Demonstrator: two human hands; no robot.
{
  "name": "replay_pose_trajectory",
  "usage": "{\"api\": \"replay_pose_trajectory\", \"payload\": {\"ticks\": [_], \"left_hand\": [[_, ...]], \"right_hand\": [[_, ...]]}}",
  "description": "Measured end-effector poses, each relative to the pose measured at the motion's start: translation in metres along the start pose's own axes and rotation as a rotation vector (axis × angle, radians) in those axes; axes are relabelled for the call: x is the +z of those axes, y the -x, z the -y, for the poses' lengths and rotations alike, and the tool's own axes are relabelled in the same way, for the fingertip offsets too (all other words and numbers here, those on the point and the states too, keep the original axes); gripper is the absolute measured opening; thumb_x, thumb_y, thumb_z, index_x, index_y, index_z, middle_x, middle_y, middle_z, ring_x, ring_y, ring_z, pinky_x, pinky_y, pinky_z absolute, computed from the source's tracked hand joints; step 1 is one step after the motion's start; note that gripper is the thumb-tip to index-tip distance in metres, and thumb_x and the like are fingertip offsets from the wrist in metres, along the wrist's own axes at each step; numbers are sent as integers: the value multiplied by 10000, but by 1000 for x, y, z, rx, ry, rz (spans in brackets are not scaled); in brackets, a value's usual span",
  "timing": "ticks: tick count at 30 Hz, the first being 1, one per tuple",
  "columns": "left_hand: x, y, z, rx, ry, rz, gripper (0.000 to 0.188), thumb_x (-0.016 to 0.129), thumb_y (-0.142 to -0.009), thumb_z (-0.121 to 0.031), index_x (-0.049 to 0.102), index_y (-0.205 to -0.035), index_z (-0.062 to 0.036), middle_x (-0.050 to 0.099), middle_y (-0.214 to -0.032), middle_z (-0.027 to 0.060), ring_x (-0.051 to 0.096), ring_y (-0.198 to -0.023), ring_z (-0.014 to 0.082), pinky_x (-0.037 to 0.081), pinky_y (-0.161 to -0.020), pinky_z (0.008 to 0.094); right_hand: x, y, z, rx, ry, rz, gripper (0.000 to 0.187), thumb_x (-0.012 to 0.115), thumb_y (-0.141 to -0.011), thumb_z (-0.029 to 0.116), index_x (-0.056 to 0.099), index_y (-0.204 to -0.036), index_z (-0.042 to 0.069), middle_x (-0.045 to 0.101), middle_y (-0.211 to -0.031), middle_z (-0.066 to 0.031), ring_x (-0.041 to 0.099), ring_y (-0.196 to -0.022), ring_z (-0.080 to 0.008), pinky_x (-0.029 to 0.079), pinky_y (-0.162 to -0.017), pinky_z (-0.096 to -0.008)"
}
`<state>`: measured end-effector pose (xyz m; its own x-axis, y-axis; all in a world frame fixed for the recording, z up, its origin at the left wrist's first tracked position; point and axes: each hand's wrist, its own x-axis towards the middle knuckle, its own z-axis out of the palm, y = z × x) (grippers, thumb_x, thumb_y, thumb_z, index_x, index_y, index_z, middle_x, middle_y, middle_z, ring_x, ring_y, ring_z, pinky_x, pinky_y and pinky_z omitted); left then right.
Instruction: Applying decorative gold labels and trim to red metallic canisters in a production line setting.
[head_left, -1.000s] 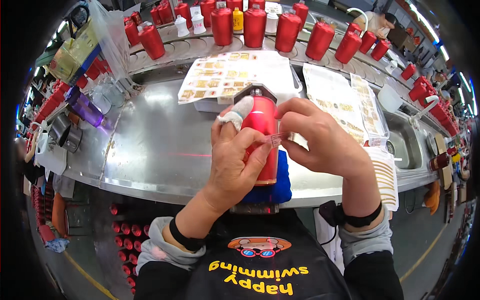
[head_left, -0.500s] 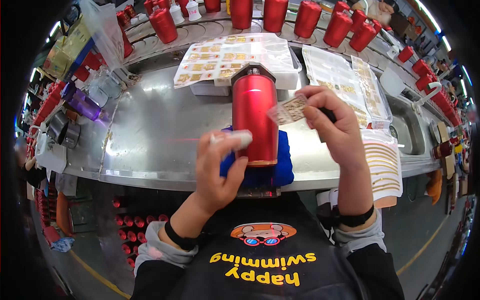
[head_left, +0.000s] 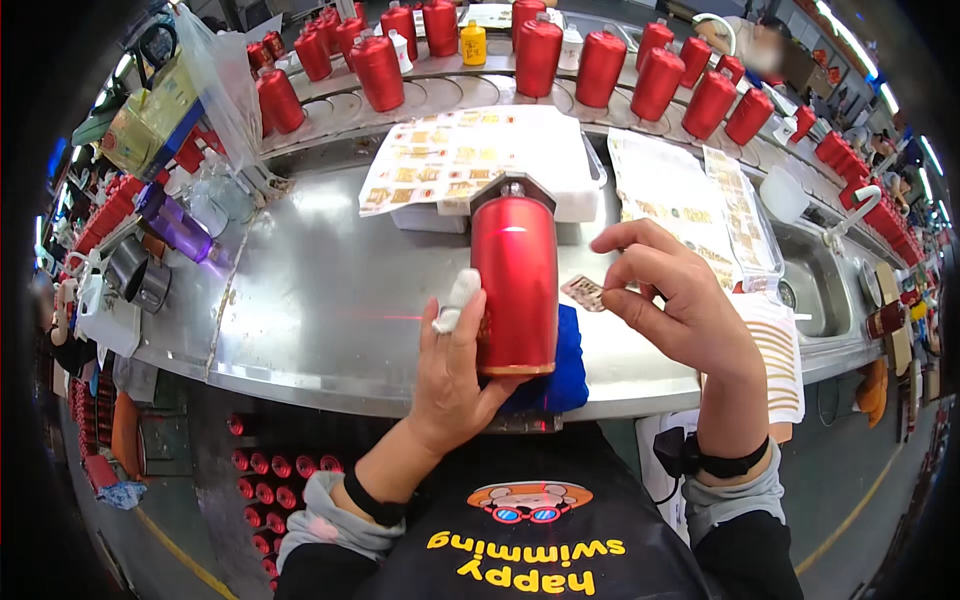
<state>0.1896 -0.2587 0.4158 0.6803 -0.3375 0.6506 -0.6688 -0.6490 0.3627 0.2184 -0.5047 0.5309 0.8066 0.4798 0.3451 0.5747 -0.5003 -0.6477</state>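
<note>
Left hand [head_left: 455, 365] closes its grip around the upright red bottle [head_left: 516, 285] on the worktop [head_left: 320, 300]; right hand [head_left: 680, 300] pinches a small sticker [head_left: 585, 293].

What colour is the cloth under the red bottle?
Blue; the cloth shows best in the head view, beside the bottle.

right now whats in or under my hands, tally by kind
red bottle: 1, held by the left hand
small sticker: 1, pinched in the right hand
blue cloth: 1, under the bottle
total: 3
</note>
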Motion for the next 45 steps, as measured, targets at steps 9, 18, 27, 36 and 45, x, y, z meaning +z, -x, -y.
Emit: {"api": "replay_pose_trajectory", "payload": {"ticks": [9,18,27,36,45], "left_hand": [[8,-13,17,-266,690,14,854,718,-853,-306,238,-1453,64,382,-1423,268,410,-1320,378,274,-1118,463],[35,-74,30,-553,719,-5,788,695,-872,-277,271,-1428,87,404,-1383,278,442,-1293,331,353,-1080,398],[36,-73,32,-500,649,16,781,679,-893,-310,276,-1416,106,405,-1380,287,452,-1282,331,369,-1066,390],[40,-69,40,-590,915,-3,768,665,-906,-326,283,-1413,107,422,-1383,295,451,-1287,328,357,-1070,389],[36,-78,37,-688,1203,3,647,582,-974,-249,271,-1427,92,451,-1352,182,462,-1228,183,394,-1025,311]], "right_hand": [[31,-53,-38,-40,128,26,123,689,-828,72,578,-852,27,549,-1094,-130,574,-968,-300,475,-836,-373],[49,-49,-45,-24,50,-260,127,657,-818,36,607,-929,-1,557,-1054,-184,554,-977,-348,476,-823,-387],[78,-2,-37,-57,118,-265,461,705,-838,116,599,-1285,82,461,-1332,-213,484,-1193,-376,432,-986,-421],[82,-6,-40,-63,140,-257,503,710,-822,113,584,-1309,96,459,-1341,-215,472,-1207,-384,419,-1000,-434],[84,-7,-42,-15,107,-271,501,684,-853,127,555,-1335,83,455,-1341,-223,485,-1179,-381,423,-993,-428]]}}
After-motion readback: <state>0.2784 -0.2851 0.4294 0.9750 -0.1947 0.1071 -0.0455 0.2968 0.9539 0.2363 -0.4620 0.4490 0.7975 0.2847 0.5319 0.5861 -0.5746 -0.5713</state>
